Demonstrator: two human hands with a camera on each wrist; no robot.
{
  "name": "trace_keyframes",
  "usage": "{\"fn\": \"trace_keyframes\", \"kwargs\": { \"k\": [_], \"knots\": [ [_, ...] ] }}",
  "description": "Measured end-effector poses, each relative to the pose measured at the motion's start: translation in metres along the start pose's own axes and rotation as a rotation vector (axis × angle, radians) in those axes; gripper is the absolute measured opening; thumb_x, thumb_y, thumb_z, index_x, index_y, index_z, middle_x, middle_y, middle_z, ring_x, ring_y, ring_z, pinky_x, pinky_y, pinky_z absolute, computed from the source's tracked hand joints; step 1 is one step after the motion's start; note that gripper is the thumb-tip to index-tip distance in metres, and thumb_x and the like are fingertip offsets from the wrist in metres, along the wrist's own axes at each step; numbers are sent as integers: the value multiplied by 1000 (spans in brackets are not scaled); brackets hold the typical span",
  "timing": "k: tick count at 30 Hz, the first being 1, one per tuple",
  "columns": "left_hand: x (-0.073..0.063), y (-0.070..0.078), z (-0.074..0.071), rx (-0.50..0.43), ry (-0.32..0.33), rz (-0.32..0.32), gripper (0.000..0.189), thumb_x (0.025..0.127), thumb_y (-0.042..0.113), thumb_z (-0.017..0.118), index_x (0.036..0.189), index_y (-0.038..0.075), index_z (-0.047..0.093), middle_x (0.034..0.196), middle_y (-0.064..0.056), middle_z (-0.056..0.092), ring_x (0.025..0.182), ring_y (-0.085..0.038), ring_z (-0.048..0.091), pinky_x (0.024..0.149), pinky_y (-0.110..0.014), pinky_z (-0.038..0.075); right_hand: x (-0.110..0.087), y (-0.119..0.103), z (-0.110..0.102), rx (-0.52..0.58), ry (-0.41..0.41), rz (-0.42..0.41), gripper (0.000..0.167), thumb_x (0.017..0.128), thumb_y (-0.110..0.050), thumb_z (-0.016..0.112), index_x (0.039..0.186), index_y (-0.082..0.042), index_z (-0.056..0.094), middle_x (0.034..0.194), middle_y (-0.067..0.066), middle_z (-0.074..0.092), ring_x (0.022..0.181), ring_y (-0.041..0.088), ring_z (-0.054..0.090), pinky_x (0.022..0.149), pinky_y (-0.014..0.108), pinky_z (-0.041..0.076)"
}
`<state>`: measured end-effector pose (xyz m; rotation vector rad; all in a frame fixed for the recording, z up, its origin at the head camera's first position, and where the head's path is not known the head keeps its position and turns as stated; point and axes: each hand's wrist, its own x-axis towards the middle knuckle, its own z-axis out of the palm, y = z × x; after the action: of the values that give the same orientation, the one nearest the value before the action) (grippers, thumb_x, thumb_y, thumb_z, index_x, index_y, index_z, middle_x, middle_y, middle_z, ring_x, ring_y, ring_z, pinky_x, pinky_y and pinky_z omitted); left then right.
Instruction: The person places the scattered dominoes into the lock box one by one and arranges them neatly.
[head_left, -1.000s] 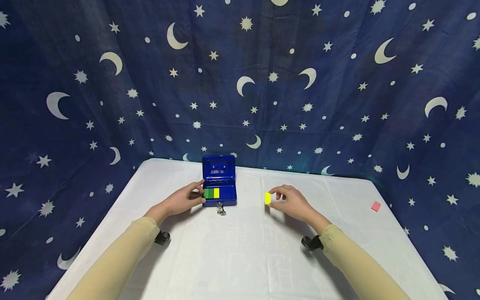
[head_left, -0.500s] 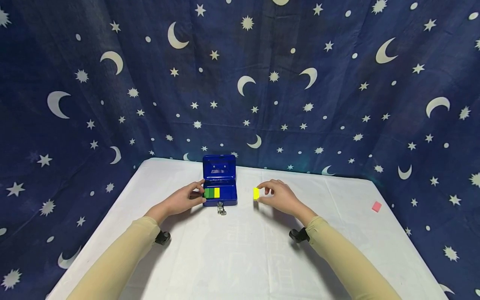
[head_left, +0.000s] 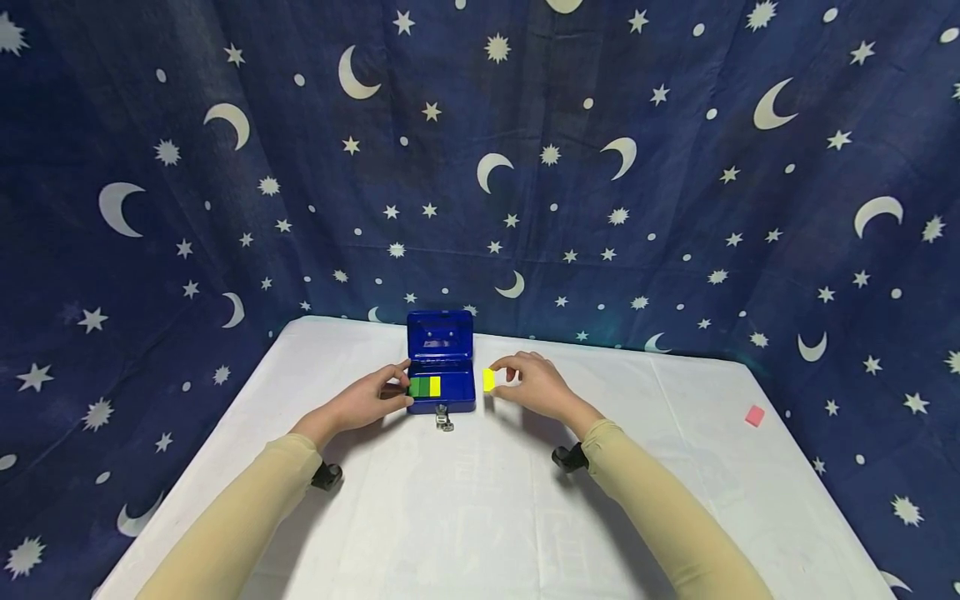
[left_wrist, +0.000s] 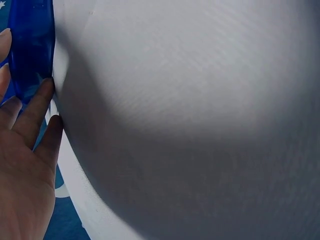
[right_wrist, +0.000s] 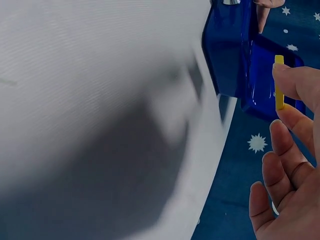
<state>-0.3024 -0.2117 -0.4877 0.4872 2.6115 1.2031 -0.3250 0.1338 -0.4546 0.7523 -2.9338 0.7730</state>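
A blue metal cash box stands with its lid up near the back of the table. Inside, at the left, green blocks lie beside a yellow block. My left hand touches the box's left side, its fairly straight fingers also visible in the left wrist view. Just right of the box, my right hand pinches another yellow block between thumb and finger. Seen edge-on in the right wrist view, that yellow block is thin, and the other fingers stay loosely bent.
A small key lock with metal hanging from it sits at the box's front. Far to the right lies a pink block on the white tablecloth. A dark blue curtain with moons and stars surrounds the table's back and sides.
My right hand has carried the yellow block leftward, from the table's middle to just beside the box. The left hand has stayed at the box's left side.
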Motion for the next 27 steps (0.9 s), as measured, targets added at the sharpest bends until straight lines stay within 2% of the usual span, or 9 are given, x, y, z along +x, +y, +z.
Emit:
{"fn": "trace_keyframes", "kwargs": {
  "k": [19, 27],
  "knots": [
    [-1, 2, 1, -1, 5, -9, 32, 99, 34, 69, 120, 15, 54, 167, 1, 24, 133, -28, 54, 115, -52, 36, 28, -17, 26, 47, -2, 16, 43, 86, -40, 80, 125, -26, 72, 85, -7, 57, 85, 18, 50, 79, 37, 39],
    [0, 3, 1, 1, 9, -20, 32, 98, 35, 69, 119, 16, 54, 167, 1, 24, 134, -28, 54, 115, -53, 35, 42, -26, 36, -34, -17, 46, 43, 84, -45, 81, 123, -28, 73, 86, -6, 57, 84, 18, 49, 73, 34, 40]
  ]
}}
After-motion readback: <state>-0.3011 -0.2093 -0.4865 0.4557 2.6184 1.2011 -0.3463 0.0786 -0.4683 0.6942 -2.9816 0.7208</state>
